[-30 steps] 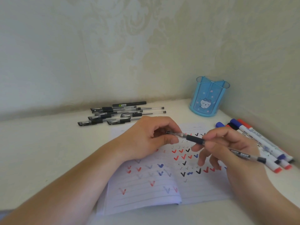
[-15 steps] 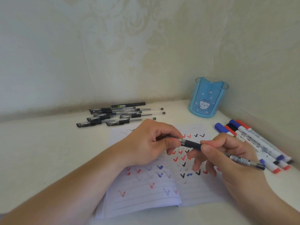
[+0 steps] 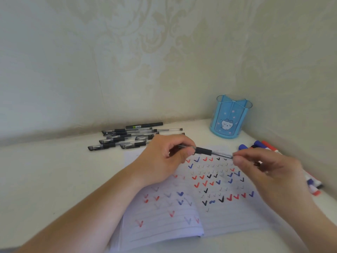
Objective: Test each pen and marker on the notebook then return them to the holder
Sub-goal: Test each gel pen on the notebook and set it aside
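A clear gel pen [image 3: 212, 152] with a black grip lies almost level above the open notebook [image 3: 228, 218]. My left hand [image 3: 164, 156] is closed around its front end, hiding the tip. My right hand [image 3: 264, 168] pinches the barrel farther back, and its fingers cover most of the rear part. The notebook's lined pages carry many red, blue and black check marks. The blue translucent holder [image 3: 230, 123] with a cartoon cat stands in the back right corner; I see nothing inside it.
Several black gel pens [image 3: 127, 139] lie in a loose row behind the notebook on the white table [image 3: 54, 170]. Several red, blue and black whiteboard markers [image 3: 262, 145] lie along the right wall, partly behind my right hand. Walls close in at the back and right.
The pen's front end has gone deeper into my left hand's fingers. My right fingers slid back along the barrel, and the pen now lies more level.
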A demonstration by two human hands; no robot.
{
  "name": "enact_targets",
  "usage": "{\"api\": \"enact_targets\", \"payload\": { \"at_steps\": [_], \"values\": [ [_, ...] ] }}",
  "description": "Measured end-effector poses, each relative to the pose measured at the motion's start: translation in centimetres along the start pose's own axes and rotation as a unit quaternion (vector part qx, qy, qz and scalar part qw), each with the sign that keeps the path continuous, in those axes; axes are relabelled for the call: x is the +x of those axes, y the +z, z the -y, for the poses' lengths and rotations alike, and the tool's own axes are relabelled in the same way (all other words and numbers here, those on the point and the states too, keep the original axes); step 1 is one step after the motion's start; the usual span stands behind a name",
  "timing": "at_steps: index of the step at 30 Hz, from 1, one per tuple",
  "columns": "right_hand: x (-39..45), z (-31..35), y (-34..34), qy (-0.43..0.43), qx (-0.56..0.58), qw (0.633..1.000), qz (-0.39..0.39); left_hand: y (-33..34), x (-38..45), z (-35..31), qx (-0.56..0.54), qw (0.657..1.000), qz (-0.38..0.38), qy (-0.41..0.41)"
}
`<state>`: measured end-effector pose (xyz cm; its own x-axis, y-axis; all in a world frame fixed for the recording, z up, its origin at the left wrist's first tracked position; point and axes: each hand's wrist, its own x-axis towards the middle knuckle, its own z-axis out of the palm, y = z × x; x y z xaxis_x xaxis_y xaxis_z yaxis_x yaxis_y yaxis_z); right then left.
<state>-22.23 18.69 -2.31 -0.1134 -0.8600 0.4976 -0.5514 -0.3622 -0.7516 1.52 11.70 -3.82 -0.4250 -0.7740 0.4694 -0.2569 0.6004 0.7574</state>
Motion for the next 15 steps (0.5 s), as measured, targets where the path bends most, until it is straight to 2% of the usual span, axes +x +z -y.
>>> {"api": "enact_targets", "payload": {
  "at_steps": [2, 6, 9, 10, 12, 14, 15],
  "values": [
    [-0.1, -0.3, 0.3, -0.051, -0.085, 0.995, 0.008, 0.1, 0.0, 0.0, 0.006, 1.0, 0.002, -0.011],
    [-0.1, -1.2, 0.9, -0.149, -0.2, 0.968, 0.035, 1.0, -0.1, -0.4, 0.053, 0.996, 0.065, -0.002],
    [0.4, -1.6, 0.7, -0.155, -0.253, 0.955, -0.009, 0.9, 0.1, -0.1, 0.08, 0.995, 0.054, -0.001],
    [0.8, -1.9, 0.1, -0.125, -0.271, 0.953, -0.043, 0.5, 0.3, 0.3, 0.107, 0.994, 0.029, 0.001],
    [1.7, -3.0, -2.0, -0.013, -0.299, 0.95, -0.086, -0.5, 0.6, 1.3, 0.168, 0.984, -0.06, -0.012],
    [2.3, -4.5, -3.8, 0.113, -0.337, 0.931, -0.078, -1.8, 1.0, 2.4, 0.258, 0.952, -0.154, -0.062],
    [2.5, -5.0, -4.4, 0.157, -0.36, 0.917, -0.07, -2.4, 1.0, 2.8, 0.307, 0.93, -0.176, -0.103]
  ]
}}
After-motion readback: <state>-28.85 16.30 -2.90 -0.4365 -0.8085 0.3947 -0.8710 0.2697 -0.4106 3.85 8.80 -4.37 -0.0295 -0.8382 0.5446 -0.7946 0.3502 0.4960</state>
